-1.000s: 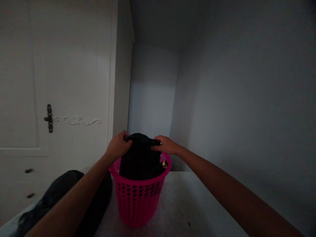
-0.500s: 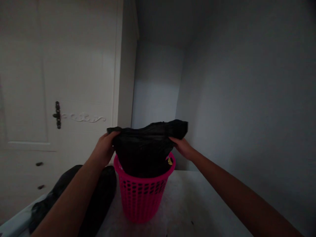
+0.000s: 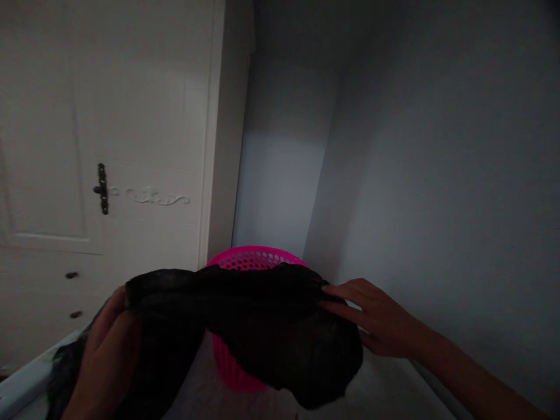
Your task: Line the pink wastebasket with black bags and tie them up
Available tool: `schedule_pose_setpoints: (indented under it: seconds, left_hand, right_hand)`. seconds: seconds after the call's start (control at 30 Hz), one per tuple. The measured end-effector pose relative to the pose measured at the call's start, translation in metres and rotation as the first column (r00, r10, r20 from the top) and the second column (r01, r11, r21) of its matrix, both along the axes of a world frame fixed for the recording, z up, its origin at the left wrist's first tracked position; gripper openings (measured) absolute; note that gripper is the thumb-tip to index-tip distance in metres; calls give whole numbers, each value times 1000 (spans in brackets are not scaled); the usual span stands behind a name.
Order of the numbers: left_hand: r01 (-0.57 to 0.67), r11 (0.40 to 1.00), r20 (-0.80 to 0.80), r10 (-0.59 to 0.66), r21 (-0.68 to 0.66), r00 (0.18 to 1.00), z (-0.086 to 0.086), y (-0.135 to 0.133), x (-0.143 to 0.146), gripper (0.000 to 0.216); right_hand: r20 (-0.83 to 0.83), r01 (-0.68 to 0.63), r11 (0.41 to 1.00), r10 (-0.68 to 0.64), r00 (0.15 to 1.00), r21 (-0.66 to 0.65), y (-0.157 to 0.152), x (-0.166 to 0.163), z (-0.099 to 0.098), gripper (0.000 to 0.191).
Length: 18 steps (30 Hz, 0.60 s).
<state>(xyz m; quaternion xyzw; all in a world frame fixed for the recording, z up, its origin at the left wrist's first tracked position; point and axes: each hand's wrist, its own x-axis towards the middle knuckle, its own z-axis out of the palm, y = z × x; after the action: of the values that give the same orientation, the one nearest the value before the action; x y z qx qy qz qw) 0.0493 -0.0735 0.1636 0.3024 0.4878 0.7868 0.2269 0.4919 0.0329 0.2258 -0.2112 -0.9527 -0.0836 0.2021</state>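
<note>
A thin, limp black piece (image 3: 262,326), cloth or plastic I cannot tell, is stretched between my hands in front of a pink perforated basket (image 3: 256,256). My left hand (image 3: 114,338) is closed on its left end at the lower left. Pinched fingers of my right hand (image 3: 367,315) grip its upper right edge. Its loose lower part hangs down on the right and covers much of the basket's front and opening. The basket stands upright, and its contents are hidden.
A large black bundle (image 3: 65,373) lies at the lower left, partly behind my left hand. The basket stands on a pale surface (image 3: 210,402). Beyond are a white wardrobe (image 3: 153,128) with dark handles and a grey-blue wall (image 3: 437,163) on the right.
The black piece has come up out of the basket and nearer to me, spread wider. My left hand moved left and down, my right hand right and down. The view shifted slightly.
</note>
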Motion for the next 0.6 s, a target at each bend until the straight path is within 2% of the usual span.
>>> schedule_pose_setpoints:
  seconds: [0.07,0.1,0.17,0.23,0.27,0.3,0.37,0.43,0.5,0.6]
  left_hand:
    - [-30,1000,93,29,4,995,-4,-4,1,26]
    - [-64,998,143,63,6,988,-4,-6,3,25]
    - [-122,992,203,117,14,972,-4,-11,7,18]
    - [-103,995,189,103,-8,977,-4,-15,14,29]
    - [-61,997,144,68,-48,987,-5,-17,18,43]
    - [-29,994,80,37,-102,996,-6,-18,23,57]
    - [12,981,-55,-23,-195,998,-9,-19,34,78]
    - [49,978,-124,-75,-202,989,-13,-17,41,82]
    - [99,978,-40,-108,-182,993,-18,-14,43,77]
    - [144,964,239,-89,-225,967,-25,-14,40,76]
  right_hand:
    - [-90,24,989,-12,996,143,10,12,-15,63]
    - [-203,51,978,-9,979,204,13,16,-20,59]
    - [-502,139,960,1,865,241,16,16,-22,45]
    - [-699,170,981,-58,713,91,13,8,-15,32]
    - [-723,132,991,-110,682,-26,10,1,-11,30]
    - [-700,76,986,-159,697,-148,7,-7,-7,30]
    - [-587,11,940,-222,779,-341,3,-25,-4,40]
    - [-507,17,899,-263,821,-439,3,-40,-7,58]
    - [-494,37,867,-317,810,-496,7,-51,-15,59]
    - [-532,8,823,-375,759,-568,14,-57,-21,40]
